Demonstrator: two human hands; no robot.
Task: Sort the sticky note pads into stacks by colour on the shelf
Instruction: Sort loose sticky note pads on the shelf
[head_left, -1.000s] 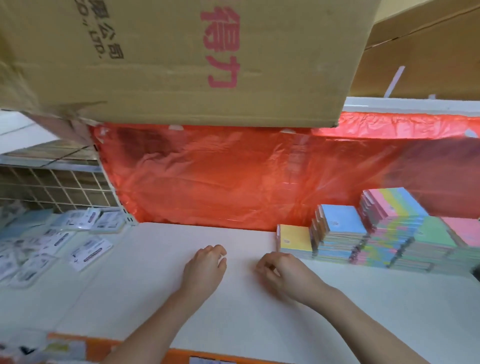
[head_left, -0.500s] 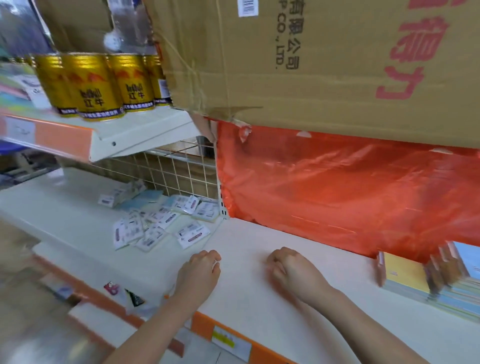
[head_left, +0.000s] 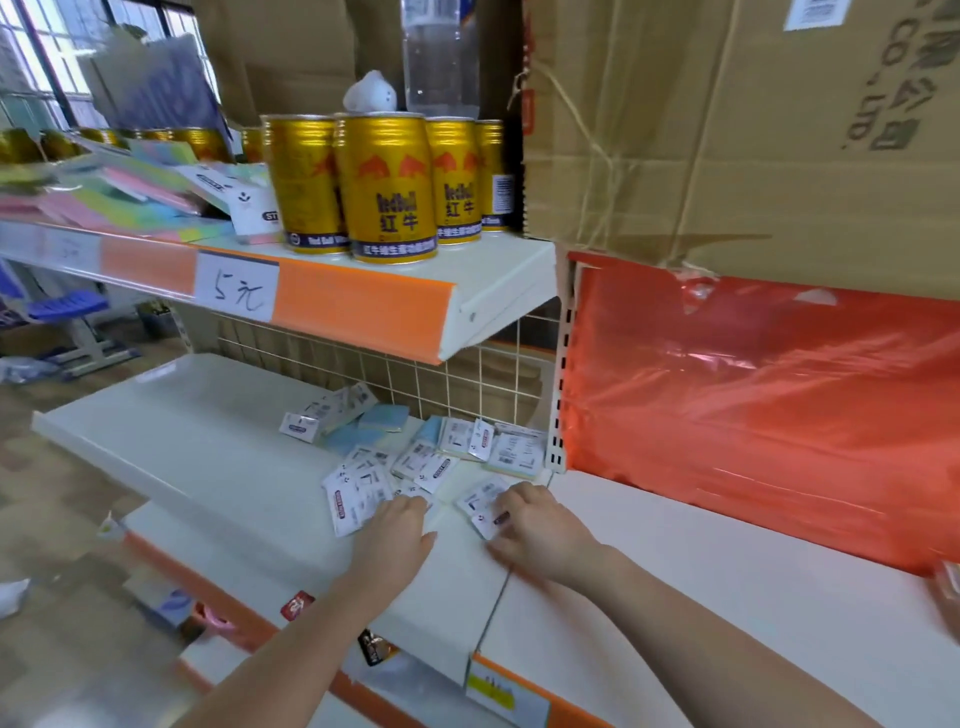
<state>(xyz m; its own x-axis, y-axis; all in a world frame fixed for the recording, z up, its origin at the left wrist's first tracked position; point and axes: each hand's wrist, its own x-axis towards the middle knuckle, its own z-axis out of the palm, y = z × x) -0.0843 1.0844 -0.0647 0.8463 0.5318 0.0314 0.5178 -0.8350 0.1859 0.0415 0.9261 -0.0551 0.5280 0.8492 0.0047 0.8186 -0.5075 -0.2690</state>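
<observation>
Several wrapped sticky note pads (head_left: 441, 457) lie scattered on the white lower shelf (head_left: 208, 441), in front of a wire grid. Most show white labels; a few blue ones (head_left: 382, 418) sit behind. My left hand (head_left: 397, 535) reaches over the near pads, and its fingers rest on a labelled pad (head_left: 353, 499). My right hand (head_left: 535, 525) is just to the right, at the joint between two shelf boards. Its curled fingers and thumb pinch a single pad (head_left: 480, 506). The sorted stacks are out of view, apart from a sliver at the right edge (head_left: 948, 579).
An upper shelf (head_left: 363, 296) overhangs the pads, carrying gold drink cans (head_left: 392, 187) and loose pastel pads (head_left: 130, 197). A big cardboard box (head_left: 753, 130) and a red plastic sheet (head_left: 753, 405) back the right shelf board (head_left: 701, 597). Below left is floor with litter.
My view has swung left from the sorted stacks to the scattered pads. Both hands have moved left, from resting on the bare shelf onto the pads.
</observation>
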